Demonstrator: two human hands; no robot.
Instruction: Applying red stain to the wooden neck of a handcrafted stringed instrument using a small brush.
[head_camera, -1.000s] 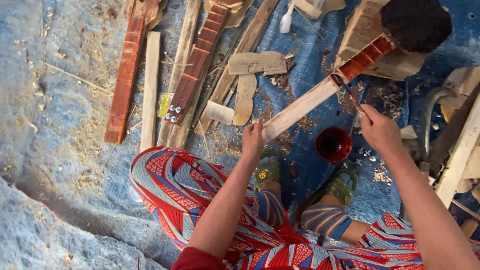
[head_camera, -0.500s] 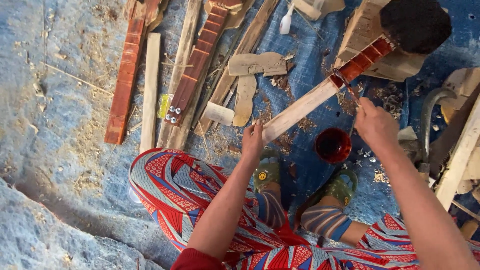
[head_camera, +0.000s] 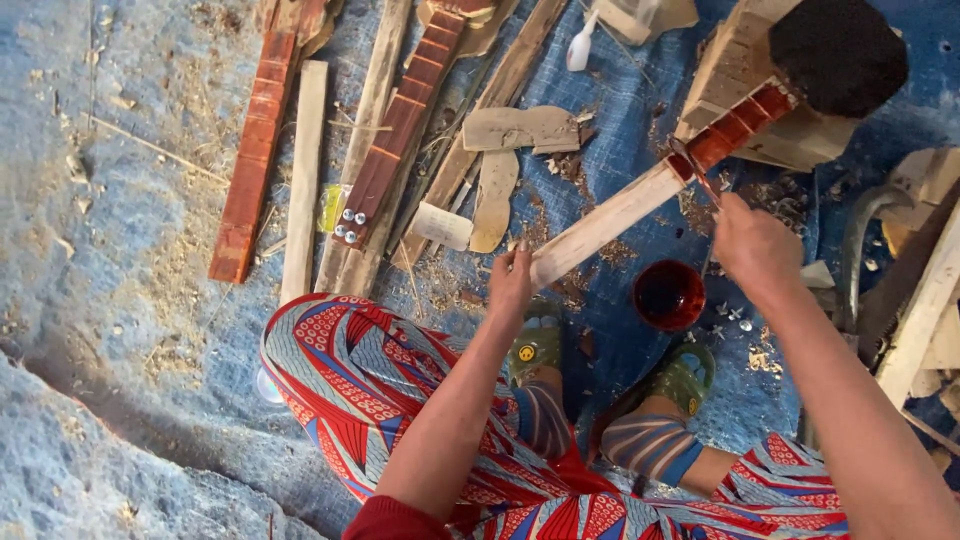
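Note:
My left hand (head_camera: 512, 278) grips the near end of a long pale wooden neck piece (head_camera: 610, 218) that slants up to the right. Its far part (head_camera: 738, 124) is stained red-brown and rests against a wooden block (head_camera: 745, 62) topped by a black pad (head_camera: 838, 52). My right hand (head_camera: 755, 245) holds a thin brush (head_camera: 695, 172) whose tip touches the wood where the red stain ends. A small round cup of dark red stain (head_camera: 668, 295) stands on the blue tarp between my hands, just above my sandalled feet (head_camera: 600, 365).
Red-stained necks (head_camera: 255, 160) (head_camera: 400, 120) and bare wooden slats (head_camera: 303, 170) lie on the tarp at upper left. Cut wooden shapes (head_camera: 515, 130) and shavings sit in the middle. Planks (head_camera: 925, 310) and a curved metal tool (head_camera: 865, 225) crowd the right edge. Bare grey ground is at left.
My right hand has shifted slightly along the neck with the brush, near the edge of the stained part. My left hand keeps its hold on the near end.

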